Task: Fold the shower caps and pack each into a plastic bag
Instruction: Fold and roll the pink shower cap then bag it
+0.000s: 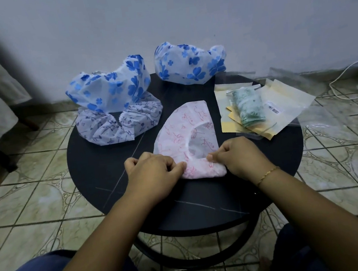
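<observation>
Far left on the round black counter we note two caps waiting: a blue clover-print cap puffed up and sitting on top of a white cap with dark blue print, which lies flatter beneath it. Neither looks folded. Moving in, our left hand has its fingers curled, pinching the near left edge of the pink-print cap. That cap lies flat near the counter's middle, already doubled into a half-round shape, with its near end rolled or folded up into a thick band. Behind it, at the counter's far edge, a second blue clover-print cap stands loose and unfolded. Our right hand mirrors the left, fingers curled and pinching the near right edge of the same pink cap; a thin gold bracelet sits on that wrist. We judge the step in hand to be the folding of the pink cap, roughly midway, working from the near end toward the far tip. The next move likely calls for both hands turning the band over evenly, pressing air out so the thin film stays compact. To the right lies a fan of plastic bags, and on it one bagged green cap, apparently packed. So one cap seems done, with four to go.
</observation>
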